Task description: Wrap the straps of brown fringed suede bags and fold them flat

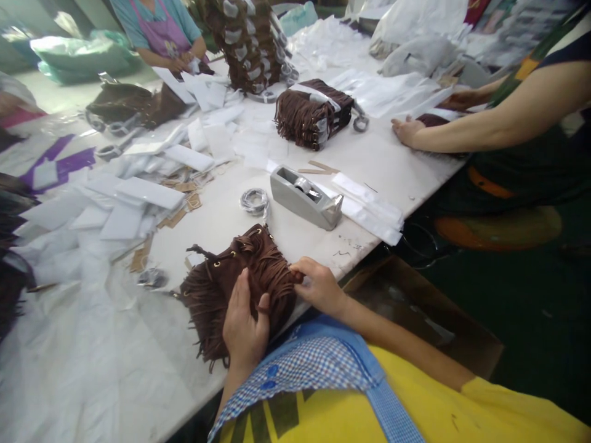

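A brown fringed drawstring bag (231,277) lies at the near edge of the white table (383,166), right in front of me. My left hand (244,323) rests flat on its fringe with the fingers stretched out. My right hand (316,284) pinches the fringe at the bag's right side with curled fingers. A metal ring and chain (152,278) lie just left of the bag.
A grey tape dispenser (307,197) and a tape roll (254,201) stand beyond the bag. Finished fringed bags (311,114) are stacked mid-table, with white paper sheets (148,191) scattered left. One co-worker's arm (462,132) reaches in from the right; another person (161,34) works opposite. A cardboard box (415,307) stands below the edge.
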Action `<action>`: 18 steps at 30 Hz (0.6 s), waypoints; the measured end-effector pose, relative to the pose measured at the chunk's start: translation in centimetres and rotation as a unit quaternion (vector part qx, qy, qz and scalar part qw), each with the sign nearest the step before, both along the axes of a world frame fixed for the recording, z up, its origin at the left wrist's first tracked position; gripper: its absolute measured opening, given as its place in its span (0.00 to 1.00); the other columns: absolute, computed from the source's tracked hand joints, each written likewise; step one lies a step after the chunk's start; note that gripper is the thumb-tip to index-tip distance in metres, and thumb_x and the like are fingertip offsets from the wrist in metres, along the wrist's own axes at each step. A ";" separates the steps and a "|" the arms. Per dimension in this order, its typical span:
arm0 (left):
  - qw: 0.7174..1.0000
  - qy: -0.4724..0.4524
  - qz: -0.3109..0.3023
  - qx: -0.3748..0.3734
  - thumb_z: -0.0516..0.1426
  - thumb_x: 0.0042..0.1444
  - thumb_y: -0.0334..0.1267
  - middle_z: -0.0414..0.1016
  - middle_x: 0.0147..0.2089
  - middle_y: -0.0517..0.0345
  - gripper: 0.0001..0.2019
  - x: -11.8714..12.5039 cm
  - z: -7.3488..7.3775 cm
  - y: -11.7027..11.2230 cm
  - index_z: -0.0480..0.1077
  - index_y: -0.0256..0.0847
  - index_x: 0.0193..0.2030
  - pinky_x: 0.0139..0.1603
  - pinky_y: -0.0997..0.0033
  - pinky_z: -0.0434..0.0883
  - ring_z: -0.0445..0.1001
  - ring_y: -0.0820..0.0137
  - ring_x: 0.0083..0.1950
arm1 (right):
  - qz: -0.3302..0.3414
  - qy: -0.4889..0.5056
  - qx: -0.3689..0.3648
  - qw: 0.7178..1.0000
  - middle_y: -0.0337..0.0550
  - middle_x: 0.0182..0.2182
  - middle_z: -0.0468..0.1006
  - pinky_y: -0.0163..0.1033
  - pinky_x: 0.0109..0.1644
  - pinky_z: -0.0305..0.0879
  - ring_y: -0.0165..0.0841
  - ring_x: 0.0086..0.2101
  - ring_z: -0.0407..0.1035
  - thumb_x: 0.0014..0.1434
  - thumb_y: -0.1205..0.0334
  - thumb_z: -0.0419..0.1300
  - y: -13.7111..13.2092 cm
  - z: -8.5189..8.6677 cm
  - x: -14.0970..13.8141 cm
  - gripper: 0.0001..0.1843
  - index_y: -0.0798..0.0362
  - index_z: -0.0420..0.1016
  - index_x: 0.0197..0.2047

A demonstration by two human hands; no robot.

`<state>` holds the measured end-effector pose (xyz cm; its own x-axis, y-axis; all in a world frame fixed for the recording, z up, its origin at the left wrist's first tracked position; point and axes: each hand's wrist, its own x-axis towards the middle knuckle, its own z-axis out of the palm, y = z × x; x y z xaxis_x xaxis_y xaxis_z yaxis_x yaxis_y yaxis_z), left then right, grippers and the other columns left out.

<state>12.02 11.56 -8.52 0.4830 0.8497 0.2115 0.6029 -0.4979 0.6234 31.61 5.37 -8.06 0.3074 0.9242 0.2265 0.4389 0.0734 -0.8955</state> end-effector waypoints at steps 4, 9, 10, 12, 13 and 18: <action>0.987 -0.007 -0.149 0.057 0.53 0.61 0.56 0.51 0.74 0.46 0.40 -0.8 0.3 -0.1 0.43 0.44 0.74 0.71 0.47 0.50 0.49 0.53 0.74 | -0.023 -0.019 0.012 0.999 0.35 0.26 0.64 0.33 0.34 0.60 0.30 0.29 0.62 0.46 0.77 0.53 0.0 -1.3 -0.5 0.11 0.50 0.63 0.27; 0.987 0.049 -0.141 0.058 0.55 0.60 0.37 0.56 0.72 0.54 0.34 -0.5 0.1 -0.4 0.50 0.50 0.72 0.72 0.48 0.49 0.52 0.57 0.73 | -0.011 -0.039 0.051 0.998 0.35 0.24 0.61 0.33 0.32 0.57 0.29 0.27 0.58 0.46 0.78 0.50 0.0 -1.3 -1.1 0.12 0.50 0.57 0.24; 0.992 0.023 -0.122 0.034 0.52 0.61 0.34 0.58 0.71 0.56 0.32 -0.6 0.0 -0.4 0.52 0.50 0.72 0.72 0.50 0.51 0.55 0.59 0.72 | -0.011 -0.038 0.049 0.998 0.35 0.24 0.61 0.33 0.32 0.57 0.29 0.27 0.58 0.47 0.77 0.51 -0.1 -1.2 -1.1 0.11 0.50 0.57 0.24; 0.995 -0.045 -0.089 -0.024 0.50 0.62 0.32 0.61 0.70 0.58 0.29 -0.7 0.0 -0.3 0.55 0.50 0.70 0.72 0.54 0.53 0.58 0.63 0.71 | -0.034 -0.024 0.026 0.999 0.34 0.24 0.61 0.33 0.32 0.57 0.29 0.26 0.58 0.48 0.75 0.53 -0.3 -1.2 -1.0 0.10 0.50 0.58 0.24; 0.992 -0.074 -0.083 -0.052 0.50 0.62 0.32 0.63 0.69 0.58 0.28 -0.7 0.1 -0.2 0.56 0.49 0.70 0.72 0.56 0.53 0.59 0.64 0.70 | -0.050 -0.008 0.005 0.999 0.33 0.24 0.61 0.33 0.32 0.58 0.29 0.26 0.59 0.49 0.73 0.55 -0.4 -1.1 -0.8 0.09 0.50 0.59 0.25; 0.985 -0.090 -0.125 -0.078 0.51 0.63 0.33 0.64 0.68 0.59 0.23 -0.9 0.7 0.3 0.64 0.50 0.65 0.74 0.53 0.48 0.55 0.64 0.72 | -0.024 -0.003 -0.027 0.999 0.37 0.32 0.70 0.37 0.39 0.67 0.32 0.32 0.67 0.53 0.70 0.58 -0.5 -0.3 0.2 0.17 0.51 0.68 0.47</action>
<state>11.12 11.87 -7.87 0.6483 0.7378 0.1882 0.3470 -0.5062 0.7895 31.80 4.91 -8.36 0.3497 0.9198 0.1779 0.4456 0.0037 -0.8952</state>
